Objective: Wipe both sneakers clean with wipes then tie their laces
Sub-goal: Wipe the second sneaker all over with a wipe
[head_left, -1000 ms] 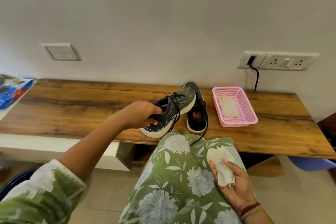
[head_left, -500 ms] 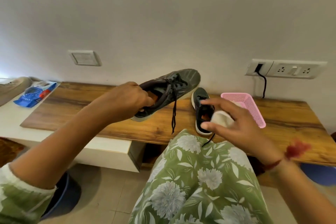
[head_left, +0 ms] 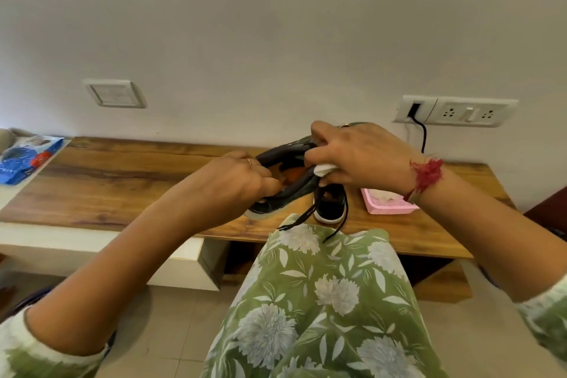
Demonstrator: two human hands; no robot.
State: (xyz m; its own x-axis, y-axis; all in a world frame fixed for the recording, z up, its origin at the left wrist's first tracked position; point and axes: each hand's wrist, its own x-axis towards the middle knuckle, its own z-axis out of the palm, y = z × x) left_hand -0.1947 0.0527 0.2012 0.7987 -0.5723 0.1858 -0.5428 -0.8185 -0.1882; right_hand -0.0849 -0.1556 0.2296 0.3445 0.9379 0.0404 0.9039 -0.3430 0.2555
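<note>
**GREY SNEAKER HELD OFF TABLE IN BOTH HANDS, WIPE AT COLLAR**

The grey sneaker point(head_left: 293, 190) is clear of the surface. It is held in the air above the front part of the wooden table point(head_left: 122, 187), with its opening toward the camera.

The left hand point(head_left: 233, 190) grips the near end of the shoe, fingers curled round the collar and thumb at the opening. A ring shows on one finger.

The right hand point(head_left: 359, 156) closes over the far side of the collar with curled fingers. It pinches a white wipe point(head_left: 325, 169) between thumb and fingers against the collar edge. Most of the wipe is hidden inside the hand. A red thread point(head_left: 426, 175) circles this wrist.

Black laces point(head_left: 299, 218) hang loose and untied toward the green floral garment point(head_left: 322, 301) on the person's lap.

The second sneaker point(head_left: 329, 209) stands on the table near its front edge, just below the held shoe.

A pink basket point(head_left: 386, 207) sits just beside the second sneaker on the right. It holds white material and is partly behind the right wrist.

A blue packet point(head_left: 21, 159) lies at far left, beside the table. A wall socket point(head_left: 460, 112) above the table carries a black cable.
</note>
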